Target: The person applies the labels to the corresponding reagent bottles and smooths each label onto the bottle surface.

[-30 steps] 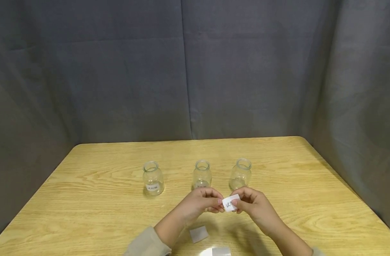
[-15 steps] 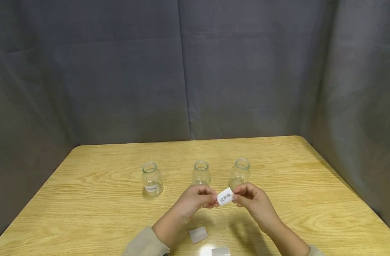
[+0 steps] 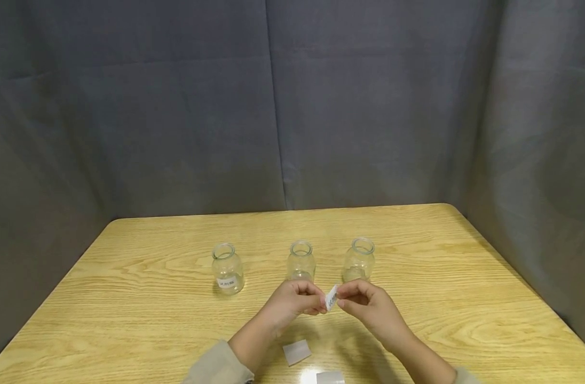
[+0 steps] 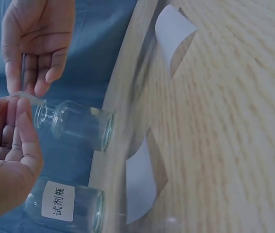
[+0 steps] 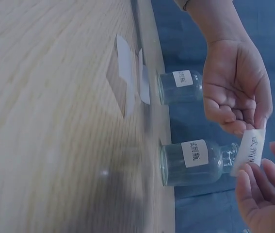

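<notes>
Over the table, my left hand (image 3: 292, 303) pinches a small white sticker label (image 3: 331, 298) with printed characters between thumb and fingertips. My right hand (image 3: 369, 306) is at the label's other end; in the right wrist view its fingertips (image 5: 246, 177) touch the label's edge and the thumb stands apart. Behind the hands are three clear glass jars without lids: a left jar (image 3: 227, 261) with a label on its front, a middle jar (image 3: 301, 261) partly hidden by my left hand, and a right jar (image 3: 359, 261). The middle jar's label (image 5: 194, 153) shows in the right wrist view.
Two curled pieces of backing paper lie near me, one paper (image 3: 297, 352) below my left hand and another paper (image 3: 330, 378) at the frame's bottom edge. The wooden table (image 3: 129, 320) ends at a dark curtain (image 3: 187, 133) behind.
The label has turned from facing me to nearly edge-on. My right thumb has come off it, and the right hand has shifted slightly left. My left hand keeps its pinch.
</notes>
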Tool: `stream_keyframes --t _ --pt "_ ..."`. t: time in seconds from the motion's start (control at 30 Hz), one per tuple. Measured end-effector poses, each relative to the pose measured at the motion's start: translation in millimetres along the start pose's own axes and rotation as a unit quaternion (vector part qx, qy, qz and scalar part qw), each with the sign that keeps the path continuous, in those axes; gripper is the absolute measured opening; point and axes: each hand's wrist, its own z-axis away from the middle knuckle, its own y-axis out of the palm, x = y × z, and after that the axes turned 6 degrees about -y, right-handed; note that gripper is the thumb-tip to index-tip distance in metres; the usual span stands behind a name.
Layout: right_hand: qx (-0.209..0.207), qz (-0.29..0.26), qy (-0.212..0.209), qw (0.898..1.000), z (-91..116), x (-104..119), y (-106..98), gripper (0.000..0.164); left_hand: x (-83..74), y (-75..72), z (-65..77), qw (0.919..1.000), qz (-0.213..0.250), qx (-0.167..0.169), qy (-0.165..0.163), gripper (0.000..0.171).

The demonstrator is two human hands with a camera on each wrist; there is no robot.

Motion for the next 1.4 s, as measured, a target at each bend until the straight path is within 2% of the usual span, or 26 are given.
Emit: stream_keyframes --t 0.17,0.43,0.6,0.73,0.97,1.4 --pt "0.043 -0.01 -0.019 0.999 0.7 -0.3 2.2 0.03 -0.5 3.0 1.1 0.9999 0.008 0.009 -0.005 0.016" --pt "0.078 -0.041 -0.03 0.996 0.6 -1.0 5.3 0.033 1.0 5.5 1.6 0.9994 0.026 0.021 -0.009 0.014" --pt "0.082 -0.025 -0.029 0.996 1.7 -3.6 5.4 0.032 3.8 5.8 2.3 0.9993 0.016 0.031 -0.012 0.015" --pt "0.077 -0.008 -0.03 0.997 1.5 -4.5 4.6 0.025 5.0 5.0 3.0 0.9993 0.01 0.034 -0.01 0.015" --pt "0.073 -0.004 -0.046 0.996 1.0 -3.2 0.9 0.018 5.5 3.5 3.0 0.9997 0.006 0.024 -0.006 0.014" --pt "0.126 -0.027 -0.027 0.991 1.7 -5.4 -10.5 0.021 6.5 -2.4 5.7 0.9998 -0.009 0.011 -0.012 0.012"
